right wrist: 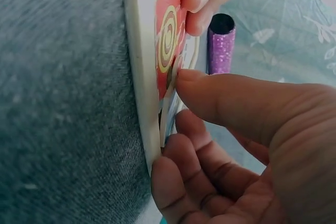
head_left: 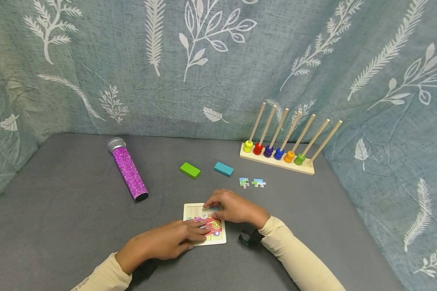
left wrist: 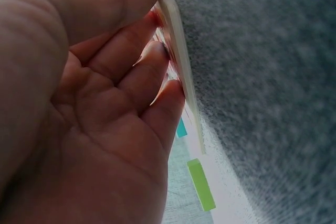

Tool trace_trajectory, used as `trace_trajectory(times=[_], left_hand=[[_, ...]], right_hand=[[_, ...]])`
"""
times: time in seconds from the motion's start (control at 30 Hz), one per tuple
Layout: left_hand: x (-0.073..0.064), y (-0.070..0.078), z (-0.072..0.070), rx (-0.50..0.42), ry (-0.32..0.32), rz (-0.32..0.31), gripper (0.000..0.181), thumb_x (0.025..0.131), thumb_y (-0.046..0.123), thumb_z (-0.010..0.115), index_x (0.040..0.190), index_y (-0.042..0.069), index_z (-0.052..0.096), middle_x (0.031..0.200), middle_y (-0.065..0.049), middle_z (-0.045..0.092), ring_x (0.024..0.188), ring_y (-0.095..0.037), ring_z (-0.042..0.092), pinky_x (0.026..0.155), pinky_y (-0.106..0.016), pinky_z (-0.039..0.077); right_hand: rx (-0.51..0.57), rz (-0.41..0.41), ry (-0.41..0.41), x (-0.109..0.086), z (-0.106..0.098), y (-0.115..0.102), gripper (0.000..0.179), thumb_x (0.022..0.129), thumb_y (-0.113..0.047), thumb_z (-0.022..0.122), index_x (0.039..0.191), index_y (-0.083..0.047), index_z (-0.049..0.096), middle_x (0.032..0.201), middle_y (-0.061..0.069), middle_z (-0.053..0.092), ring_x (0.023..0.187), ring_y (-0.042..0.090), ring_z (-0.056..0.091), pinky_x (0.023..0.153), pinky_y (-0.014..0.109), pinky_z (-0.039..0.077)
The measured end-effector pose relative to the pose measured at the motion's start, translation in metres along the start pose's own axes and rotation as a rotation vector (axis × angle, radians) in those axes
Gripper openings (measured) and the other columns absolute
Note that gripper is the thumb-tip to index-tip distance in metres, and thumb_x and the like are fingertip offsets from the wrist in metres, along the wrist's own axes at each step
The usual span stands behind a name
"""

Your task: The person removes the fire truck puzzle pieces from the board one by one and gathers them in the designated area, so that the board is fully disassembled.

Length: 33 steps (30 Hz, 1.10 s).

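Currently: wooden jigsaw tray (head_left: 194, 211) lies flat, left hand (head_left: 174, 239) and right hand (head_left: 234, 207) on it

From my remote seat, I see the tray in the middle of the near part of the grey table (head_left: 76, 226), its far left area bare wood and much of the rest filled with a red picture bearing a yellow spiral. The left hand reaches in over the near left side, fingers extended and resting on the picture, gripping nothing, with the thumb by the near rim. The right hand works at the far right corner; on my right wrist view its thumb and curled fingers pinch a jigsaw piece (head_left: 210, 211), tilted slightly off the tray. A black strap (head_left: 254, 237) circles the right wrist.

Beyond that hand I count 2 loose pieces, a green-edged piece (head_left: 244, 182) and a sky-blue piece (head_left: 259, 183), just beside each other. Farther left lie a blue block (head_left: 223, 169) and a green block (head_left: 190, 170). A glittery purple microphone (head_left: 130, 171) lies at left, silver head pointing away. At back right stands a wooden peg rack (head_left: 266, 160): 7 pegs, 6 with coloured rings.
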<state>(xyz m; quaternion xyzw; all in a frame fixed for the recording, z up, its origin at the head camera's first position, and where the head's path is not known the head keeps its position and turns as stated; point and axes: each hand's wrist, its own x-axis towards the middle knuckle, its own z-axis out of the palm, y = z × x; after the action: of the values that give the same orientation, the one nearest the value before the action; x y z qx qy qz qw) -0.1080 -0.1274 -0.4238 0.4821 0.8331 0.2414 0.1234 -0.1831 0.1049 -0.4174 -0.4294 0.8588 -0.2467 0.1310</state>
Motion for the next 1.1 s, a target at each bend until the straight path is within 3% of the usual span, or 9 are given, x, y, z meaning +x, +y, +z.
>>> trace_trajectory(times=[0.33, 0.73, 0.9, 1.1], left_hand=[[0.0, 0.0, 0.0, 0.007, 0.011, 0.003, 0.04, 0.088, -0.005, 0.061, 0.126, 0.007, 0.066, 0.135, -0.002, 0.058, 0.13, -0.025, 0.048, 0.104, -0.042, 0.041], [0.001, 0.0, 0.002, 0.011, 0.004, 0.003, 0.04, 0.088, -0.004, 0.062, 0.126, 0.008, 0.066, 0.135, -0.001, 0.058, 0.131, -0.024, 0.047, 0.104, -0.042, 0.042], [-0.001, -0.001, 0.004, -0.001, -0.012, -0.001, 0.041, 0.088, -0.003, 0.061, 0.127, 0.008, 0.066, 0.135, 0.0, 0.058, 0.132, -0.024, 0.046, 0.104, -0.042, 0.042], [-0.001, -0.002, 0.002, -0.008, -0.009, -0.002, 0.041, 0.089, -0.003, 0.061, 0.128, 0.007, 0.065, 0.136, -0.001, 0.057, 0.133, -0.024, 0.045, 0.104, -0.042, 0.041]], right_hand=[[-0.076, 0.064, 0.017, -0.004, 0.001, -0.008, 0.028, 0.085, -0.011, 0.075, 0.113, -0.01, 0.071, 0.098, 0.0, 0.059, 0.083, 0.012, 0.05, 0.072, 0.026, 0.043], [-0.077, 0.113, 0.002, -0.004, 0.004, -0.012, 0.03, 0.086, -0.011, 0.075, 0.115, -0.007, 0.07, 0.095, -0.001, 0.055, 0.085, 0.012, 0.049, 0.074, 0.026, 0.045], [-0.039, 0.069, 0.013, -0.006, 0.006, -0.008, 0.026, 0.086, -0.011, 0.075, 0.112, -0.007, 0.071, 0.096, -0.001, 0.058, 0.085, 0.011, 0.051, 0.074, 0.025, 0.045], [0.048, -0.012, 0.019, -0.001, 0.001, -0.004, 0.02, 0.089, 0.002, 0.065, 0.107, -0.004, 0.071, 0.101, 0.003, 0.068, 0.084, 0.009, 0.057, 0.072, 0.022, 0.048]])
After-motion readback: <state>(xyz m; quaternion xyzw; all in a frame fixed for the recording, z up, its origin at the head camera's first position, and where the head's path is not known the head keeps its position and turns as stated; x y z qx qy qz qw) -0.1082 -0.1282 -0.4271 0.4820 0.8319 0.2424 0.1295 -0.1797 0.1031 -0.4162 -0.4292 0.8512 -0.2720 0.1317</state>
